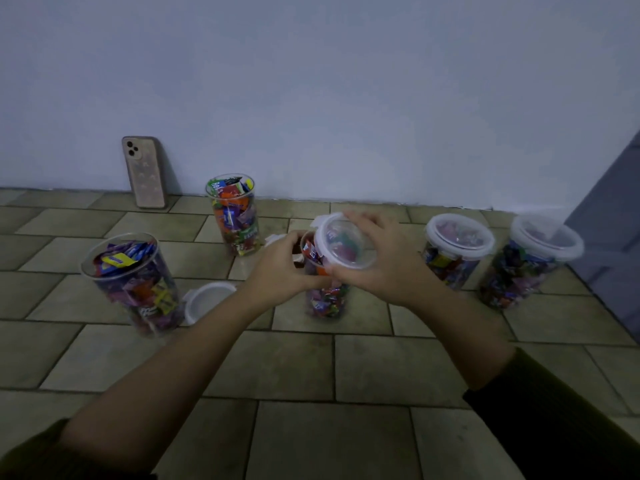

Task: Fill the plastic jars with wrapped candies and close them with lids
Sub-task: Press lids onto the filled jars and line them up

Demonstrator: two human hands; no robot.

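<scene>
Both hands are at the middle of the floor (311, 368), working one jar (327, 296). It stands upright, long axis vertical, packed with candies. The left hand (280, 268) curls round its upper wall just under the rim, steadying it. The right hand (388, 261) grips the lid (346, 242), fingers spread round its edge. Here is the key relation: the lid is tilted, not flat, and sits over the right side of the jar's mouth, its left edge tipped up. By my read it needs levelling and a nudge left before pressing down. The right hand is the one to do it. Two closed jars (457, 251) stand to the right. Open jars wait at the left (135, 282) and far (235, 213), with a spare lid (207, 299) lying beside the left one.
</scene>
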